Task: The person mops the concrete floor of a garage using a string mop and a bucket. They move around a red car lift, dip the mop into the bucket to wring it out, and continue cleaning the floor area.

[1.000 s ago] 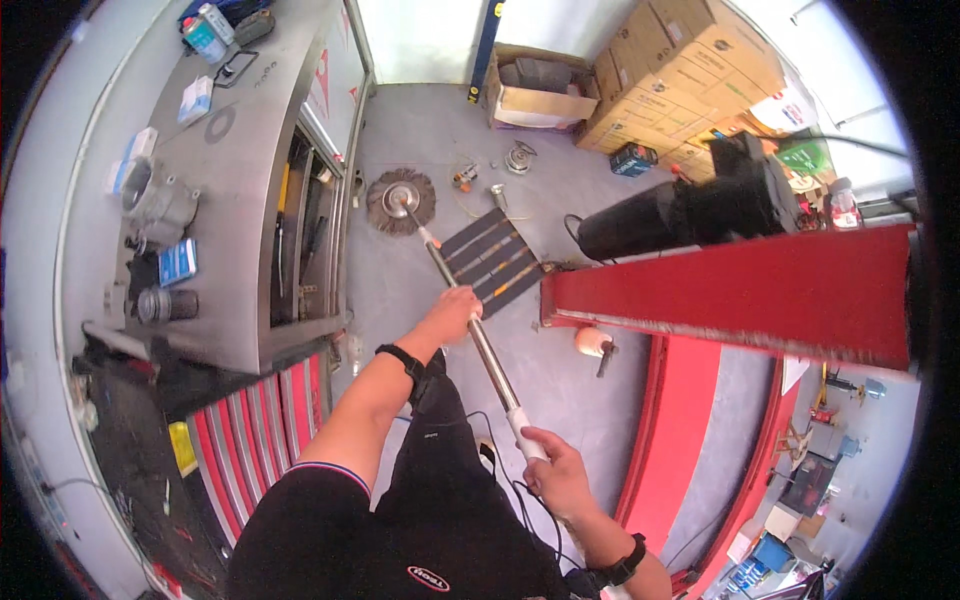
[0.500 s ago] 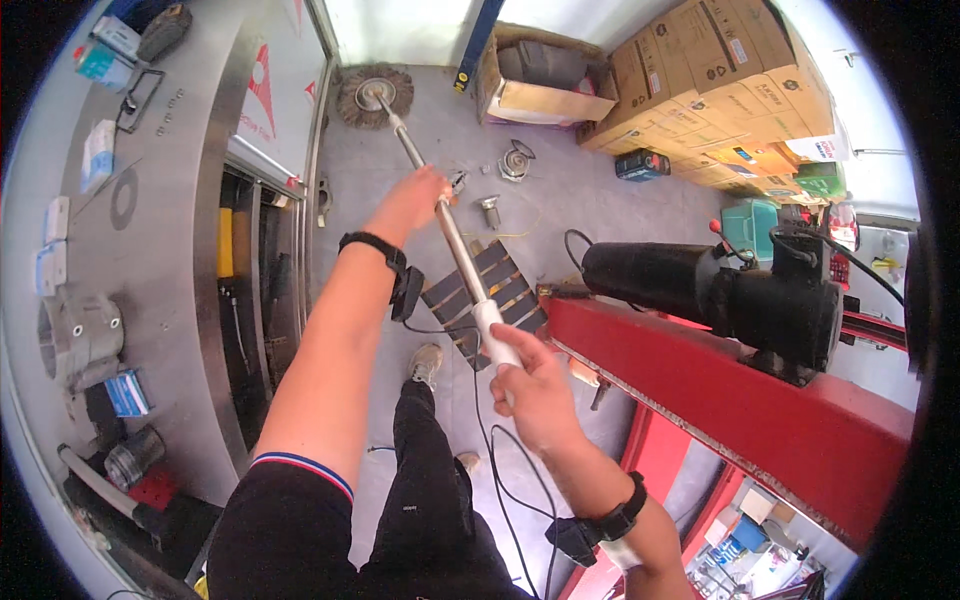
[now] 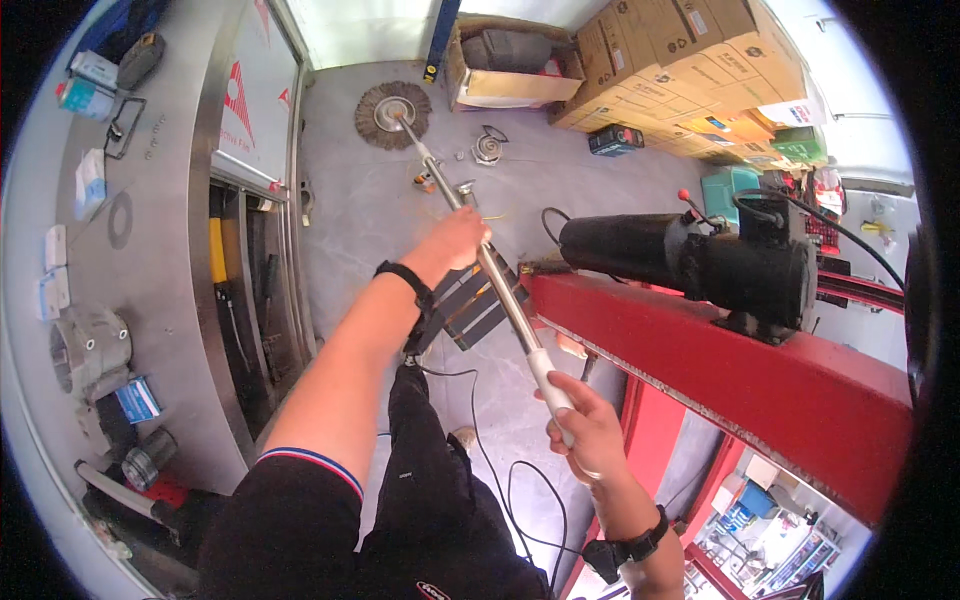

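A round mop (image 3: pixel 362 118) with a grey-brown fringed head lies against the floor at the far side, its pole slanting back toward me. My left hand (image 3: pixel 460 238) is wrapped around the metal pole about midway along it. Lower down and to the right, my right hand (image 3: pixel 588 425) grips the white end of the handle. Just beyond my left hand are a small metal part (image 3: pixel 465 190) and an orange-and-black item (image 3: pixel 424 182). A dark slatted mat or grate (image 3: pixel 470 312) lies beneath the pole, partly hidden by my left arm.
A metal workbench (image 3: pixel 175 250) with parts and boxes runs along the left. Cardboard boxes (image 3: pixel 680 70) and an open carton (image 3: pixel 515 88) stand at the back. A red beam (image 3: pixel 700 350) bearing a black cylinder (image 3: pixel 640 248) blocks the right. A black cable (image 3: pixel 475 400) hangs near my legs.
The mop head has shifted right and slightly nearer across the floor. Both hands have moved right and toward me with the pole; the view has shifted a little too.
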A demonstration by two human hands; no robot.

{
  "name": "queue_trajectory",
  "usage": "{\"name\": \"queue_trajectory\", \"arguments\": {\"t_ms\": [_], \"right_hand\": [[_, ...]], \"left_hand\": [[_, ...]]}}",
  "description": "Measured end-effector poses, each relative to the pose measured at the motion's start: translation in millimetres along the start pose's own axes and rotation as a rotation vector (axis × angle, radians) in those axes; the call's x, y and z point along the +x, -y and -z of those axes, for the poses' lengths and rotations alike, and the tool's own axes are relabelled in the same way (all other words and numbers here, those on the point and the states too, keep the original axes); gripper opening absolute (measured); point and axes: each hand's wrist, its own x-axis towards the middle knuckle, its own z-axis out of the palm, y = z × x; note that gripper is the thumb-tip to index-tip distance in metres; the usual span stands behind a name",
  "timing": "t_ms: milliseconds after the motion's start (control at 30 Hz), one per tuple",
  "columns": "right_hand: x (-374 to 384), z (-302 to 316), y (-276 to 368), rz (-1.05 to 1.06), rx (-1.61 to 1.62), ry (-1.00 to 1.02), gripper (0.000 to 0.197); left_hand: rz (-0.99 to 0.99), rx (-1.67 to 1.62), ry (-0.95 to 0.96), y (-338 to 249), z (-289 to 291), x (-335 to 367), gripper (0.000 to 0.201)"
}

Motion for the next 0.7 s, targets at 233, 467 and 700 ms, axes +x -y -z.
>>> {"name": "queue_trajectory", "arguments": {"t_ms": [233,467,700], "right_hand": [[-49.4,24.8,-3.3,0.010,0.021,-0.109,0.052],[-57.4,14.5,-26.6,-0.022,-0.087,0.008,0.050],[-85.2,29.7,-52.3,-0.045,-0.229,0.141,0.051]], "left_hand": [[-0.097,-0.053,-0.112,-56.2,-36.6,15.6,0.019],[-0.038,-0.186,-0.020,-52.7,-31.5,-38.4,0.021],[0.009,-0.196,-0.056,-55.0,-62.0,-105.0,0.020]]}}
